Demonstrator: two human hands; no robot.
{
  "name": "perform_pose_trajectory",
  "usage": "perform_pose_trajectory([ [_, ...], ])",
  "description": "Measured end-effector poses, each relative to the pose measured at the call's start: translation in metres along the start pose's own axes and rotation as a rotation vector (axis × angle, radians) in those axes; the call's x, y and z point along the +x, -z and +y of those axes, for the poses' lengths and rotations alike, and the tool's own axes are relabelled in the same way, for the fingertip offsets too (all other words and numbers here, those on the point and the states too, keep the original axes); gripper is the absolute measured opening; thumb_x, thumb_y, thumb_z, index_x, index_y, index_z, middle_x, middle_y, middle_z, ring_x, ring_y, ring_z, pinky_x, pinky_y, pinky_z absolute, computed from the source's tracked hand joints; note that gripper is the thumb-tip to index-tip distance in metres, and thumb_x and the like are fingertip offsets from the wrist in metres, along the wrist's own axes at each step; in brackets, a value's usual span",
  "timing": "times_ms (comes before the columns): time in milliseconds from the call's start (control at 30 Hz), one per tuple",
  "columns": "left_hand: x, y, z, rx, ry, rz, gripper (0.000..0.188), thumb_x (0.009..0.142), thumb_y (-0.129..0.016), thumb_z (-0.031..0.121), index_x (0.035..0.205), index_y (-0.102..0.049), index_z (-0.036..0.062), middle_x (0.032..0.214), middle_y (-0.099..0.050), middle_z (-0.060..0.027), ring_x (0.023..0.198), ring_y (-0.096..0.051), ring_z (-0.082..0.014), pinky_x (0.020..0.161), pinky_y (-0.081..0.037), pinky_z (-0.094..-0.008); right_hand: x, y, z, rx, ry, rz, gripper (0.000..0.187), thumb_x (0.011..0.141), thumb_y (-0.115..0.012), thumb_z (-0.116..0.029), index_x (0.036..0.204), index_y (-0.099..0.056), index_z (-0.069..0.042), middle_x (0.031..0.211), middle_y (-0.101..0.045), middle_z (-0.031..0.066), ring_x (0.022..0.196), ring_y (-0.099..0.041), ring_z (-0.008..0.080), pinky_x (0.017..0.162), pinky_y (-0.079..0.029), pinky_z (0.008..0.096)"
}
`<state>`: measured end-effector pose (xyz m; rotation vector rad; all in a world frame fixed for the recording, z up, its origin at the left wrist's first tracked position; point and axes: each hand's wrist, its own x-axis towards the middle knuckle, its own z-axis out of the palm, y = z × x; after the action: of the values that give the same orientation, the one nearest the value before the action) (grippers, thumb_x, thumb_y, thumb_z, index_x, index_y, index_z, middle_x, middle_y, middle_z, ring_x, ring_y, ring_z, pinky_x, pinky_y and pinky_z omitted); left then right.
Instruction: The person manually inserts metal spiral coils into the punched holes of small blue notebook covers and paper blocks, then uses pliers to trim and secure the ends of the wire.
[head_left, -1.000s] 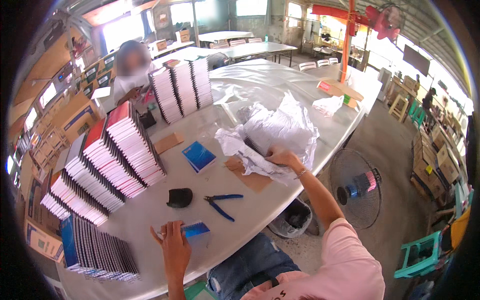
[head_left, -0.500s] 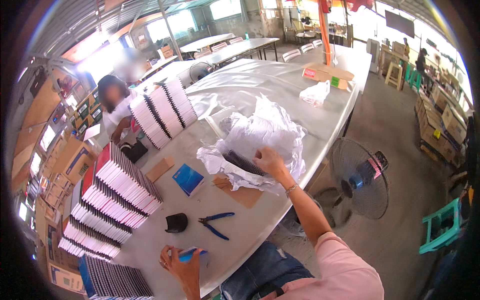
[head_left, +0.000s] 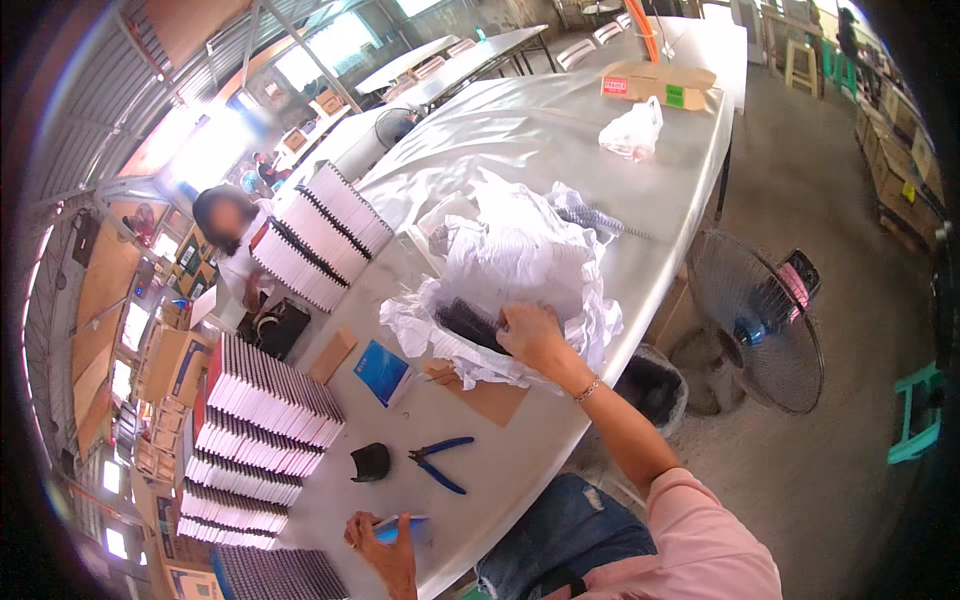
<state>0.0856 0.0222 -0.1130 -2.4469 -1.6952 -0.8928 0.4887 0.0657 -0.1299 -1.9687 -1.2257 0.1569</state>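
Note:
Near the table's front edge my left hand [head_left: 385, 550] is closed round a small blue booklet [head_left: 402, 527]. Farther up, my right hand [head_left: 535, 338] has its fingers bent together at the end of a bundle of black spiral binding coils [head_left: 468, 326]; its fingertips are partly hidden. The coils lie in crumpled white paper [head_left: 510, 255]. Between my hands are blue-handled cutting pliers [head_left: 440, 464], spread apart, and a curved black piece [head_left: 370, 462]. Another blue booklet [head_left: 382, 373] lies flat beyond them.
Stacks of spiral-bound books [head_left: 265, 430] line the table's left side, with another stack [head_left: 325, 235] farther back. A person [head_left: 235, 225] sits across the table. A standing fan [head_left: 755, 320] and a black bin [head_left: 652, 385] are right of the table. A plastic bag [head_left: 632, 130] lies at the far end.
The view has tilted and shifted, so the whole scene sits differently. My right hand stays at the coils, and my left hand still holds the small blue booklet.

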Motion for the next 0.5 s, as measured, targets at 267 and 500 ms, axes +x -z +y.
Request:
perform_pose_trajectory([
  [267,0.007,-0.011,0.012,0.004,-0.046,-0.020,0.039,0.075,-0.075,0.031,0.087,-0.051,0.0022,0.091,-0.049,-0.0154,0.095,-0.045,-0.0355,0.088,-0.033,-0.0480,0.009,0.033,-0.005,0.547,0.050,0.419,0.015,0.088,-0.062,-0.002,0.102,-0.067,0.001,0.090,-0.069,0.0172,0.078,-0.068,0.0256,0.071,-0.052,0.0333],
  [500,-0.004,-0.002,0.002,0.044,-0.017,0.015,0.043,0.071,-0.080,0.032,0.089,-0.054,0.0033,0.090,-0.052,-0.0146,0.095,-0.047,-0.0359,0.090,-0.034,-0.0478,-0.019,0.058,-0.064,1.043,0.205,0.291,0.019,0.087,-0.069,-0.003,0.105,-0.068,-0.004,0.093,-0.071,0.0112,0.083,-0.067,0.0178,0.077,-0.053,0.0307],
])
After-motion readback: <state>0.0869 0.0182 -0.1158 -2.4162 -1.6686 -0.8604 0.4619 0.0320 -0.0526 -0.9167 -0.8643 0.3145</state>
